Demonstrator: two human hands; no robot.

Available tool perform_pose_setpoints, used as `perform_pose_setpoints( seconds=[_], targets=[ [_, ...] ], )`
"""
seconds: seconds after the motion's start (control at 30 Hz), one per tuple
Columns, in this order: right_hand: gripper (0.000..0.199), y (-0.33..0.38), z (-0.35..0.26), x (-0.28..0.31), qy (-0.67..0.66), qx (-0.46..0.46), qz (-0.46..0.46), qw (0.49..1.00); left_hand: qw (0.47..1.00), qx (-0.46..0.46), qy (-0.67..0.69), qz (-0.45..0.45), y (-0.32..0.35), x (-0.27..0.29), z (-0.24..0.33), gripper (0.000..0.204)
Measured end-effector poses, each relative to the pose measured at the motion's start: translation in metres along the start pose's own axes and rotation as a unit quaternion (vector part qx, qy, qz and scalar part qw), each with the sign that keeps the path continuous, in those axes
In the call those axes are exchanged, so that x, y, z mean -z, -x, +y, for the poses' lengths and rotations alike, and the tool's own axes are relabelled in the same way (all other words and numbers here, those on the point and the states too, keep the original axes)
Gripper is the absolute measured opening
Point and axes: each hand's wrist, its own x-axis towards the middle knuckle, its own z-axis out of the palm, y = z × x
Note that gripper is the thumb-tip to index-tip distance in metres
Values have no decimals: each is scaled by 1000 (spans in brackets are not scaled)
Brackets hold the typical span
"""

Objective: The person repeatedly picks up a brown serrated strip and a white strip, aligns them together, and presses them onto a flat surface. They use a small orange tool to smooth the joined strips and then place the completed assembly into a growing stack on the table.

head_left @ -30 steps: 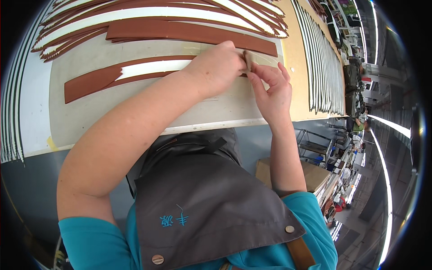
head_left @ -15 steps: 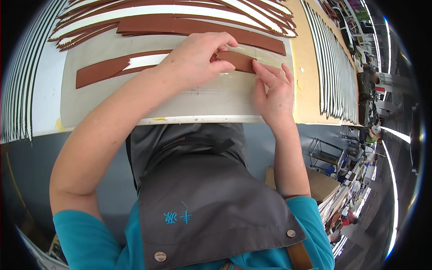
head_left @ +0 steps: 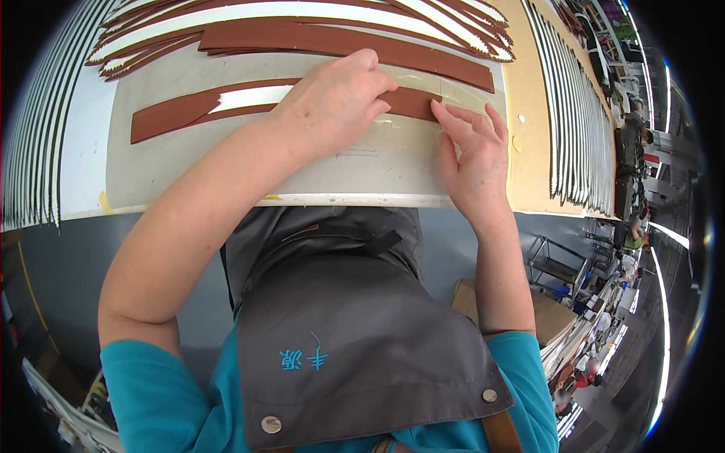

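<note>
A long brown strip point(head_left: 170, 117), leather-like, lies across the grey work surface with a white stretch showing in its middle. Over that strip, my left hand point(head_left: 332, 102) is closed, with thumb and forefinger bent together at its brown right-hand part; the exact grip is partly hidden. My right hand point(head_left: 477, 147) rests at the strip's right end, its forefinger tip touching the end edge. The thumb and other fingers of that hand are spread apart. A flat stack of brown strips point(head_left: 347, 39) lies just beyond both hands.
Several brown-and-white strips with jagged ends point(head_left: 249, 21) are piled at the far side. Rows of thin dark-and-white strips lie left point(head_left: 34, 128) and right point(head_left: 578, 113). The table's front edge point(head_left: 340, 200) runs close to my apron. A metal cart point(head_left: 559, 264) stands beyond at the right.
My left thumb and forefinger have come closer together over the strip. My right hand stays at the strip's end. The whole view has shifted slightly.
</note>
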Motion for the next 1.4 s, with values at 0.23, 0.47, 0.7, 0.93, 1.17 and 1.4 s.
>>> perform_pose_setpoints(
  seconds=[0.23,0.47,0.7,0.93,1.17,1.4],
  targets=[
    [36,-2,-2,5,14,18,-23,999,995,6,-101,-9,3,4,12,29],
    [55,-9,-18,5,32,67,-110,991,984,-66,-161,33,7,-3,6,32],
    [63,-16,-6,4,29,92,-149,984,976,-63,-206,-8,24,8,10,42],
    [65,-9,14,16,47,83,-176,980,979,-32,-202,4,36,15,14,45],
    [65,-4,6,1,-10,39,-128,991,982,-30,-189,-5,29,15,17,41],
    [48,-9,16,-7,-31,53,-74,995,984,-38,-174,14,16,12,7,37]
  ],
)
